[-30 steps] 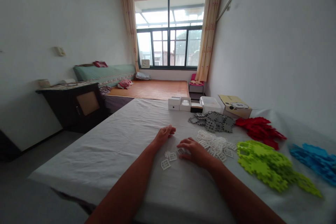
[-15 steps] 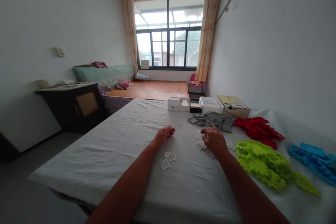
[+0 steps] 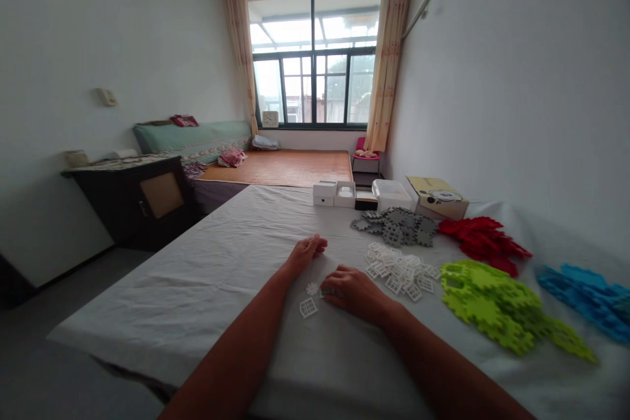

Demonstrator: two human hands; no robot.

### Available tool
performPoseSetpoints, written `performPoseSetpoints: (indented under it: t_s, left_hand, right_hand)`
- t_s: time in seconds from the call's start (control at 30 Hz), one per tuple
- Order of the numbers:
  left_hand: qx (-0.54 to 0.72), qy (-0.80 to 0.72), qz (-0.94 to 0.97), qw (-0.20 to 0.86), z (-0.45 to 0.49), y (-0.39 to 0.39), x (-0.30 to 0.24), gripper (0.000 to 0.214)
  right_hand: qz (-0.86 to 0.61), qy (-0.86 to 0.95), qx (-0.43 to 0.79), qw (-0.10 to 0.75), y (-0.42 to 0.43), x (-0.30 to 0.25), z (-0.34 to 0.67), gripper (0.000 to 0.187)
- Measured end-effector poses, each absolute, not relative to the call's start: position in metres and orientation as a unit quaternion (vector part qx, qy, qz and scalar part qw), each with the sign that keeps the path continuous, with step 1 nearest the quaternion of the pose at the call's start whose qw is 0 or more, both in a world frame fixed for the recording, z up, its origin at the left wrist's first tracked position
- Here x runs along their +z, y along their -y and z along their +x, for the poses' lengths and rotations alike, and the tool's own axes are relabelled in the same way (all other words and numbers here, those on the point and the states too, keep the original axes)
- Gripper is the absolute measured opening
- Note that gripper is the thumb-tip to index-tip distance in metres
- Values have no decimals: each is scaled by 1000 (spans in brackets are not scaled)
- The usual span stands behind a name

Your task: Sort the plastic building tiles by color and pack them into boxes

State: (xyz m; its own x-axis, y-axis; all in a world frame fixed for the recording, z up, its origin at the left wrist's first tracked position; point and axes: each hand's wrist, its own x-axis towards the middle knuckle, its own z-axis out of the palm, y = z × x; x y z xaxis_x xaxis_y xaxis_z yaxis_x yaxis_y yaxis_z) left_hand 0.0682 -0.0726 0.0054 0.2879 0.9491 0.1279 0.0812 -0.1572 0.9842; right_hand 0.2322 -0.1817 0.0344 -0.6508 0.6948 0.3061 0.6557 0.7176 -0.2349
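Observation:
My right hand is closed at the fingertips on a small white window-shaped plastic piece, partly covered by the fingers. Just left of it lie a round white piece and another white window piece, both flat on the cloth. My left hand rests farther back with its fingers curled in; whatever they may hold is hidden. To the right of my right hand a loose heap of white window pieces is spread out.
Grey pieces, red pieces, lime-green pieces and blue pieces lie in piles on the right. Behind them stand white boxes, a clear plastic container and a yellow box. A grey-white cloth covers the table.
My right hand has moved left and nearer from the white heap to the loose pieces, and closed on one window piece. My left hand stays in place.

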Motion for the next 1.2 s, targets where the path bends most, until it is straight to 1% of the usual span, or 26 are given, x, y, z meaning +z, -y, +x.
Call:
performPoseSetpoints:
  t_s: [0.1,0.23,0.33,0.43,0.53,0.63,0.7,0.87,0.97,1.03,1.2]
  left_hand:
    - [432,-415,623,503,67,73,6,59]
    - [432,-414,618,510,66,73,5,61]
    - [431,-413,613,518,66,73,5,61]
    - [434,-413,609,520,67,72,5,61]
    - [439,-408,611,517,67,72,4,61]
    - [441,-404,612,518,67,71,3,61]
    - [440,-407,611,517,67,70,2,61]
    - [434,-409,619,511,67,70,2,60]
    - [430,-413,620,510,66,70,2,59]
    - [431,-413,618,511,66,70,2,59]
    - [433,-407,617,516,65,71,2,60]
  right_hand:
    - [-454,867,-3,204,177,36,242,21]
    - [-590,761,-46,267,165,41,279,23]
    - [-659,701,-89,259,157,40,307,23]
    - [-627,727,-91,265,157,37,306,28]
    - [-497,826,-20,266,167,33,274,34]
    - [-375,900,36,221,181,30,238,38]
    - [-345,918,34,191,186,29,224,37]
    - [-376,915,-13,148,184,28,223,22]
    - [-429,892,-44,134,181,33,230,16]
    - [-487,859,-61,149,178,37,241,18]
    - [-634,731,-108,228,163,40,294,21]
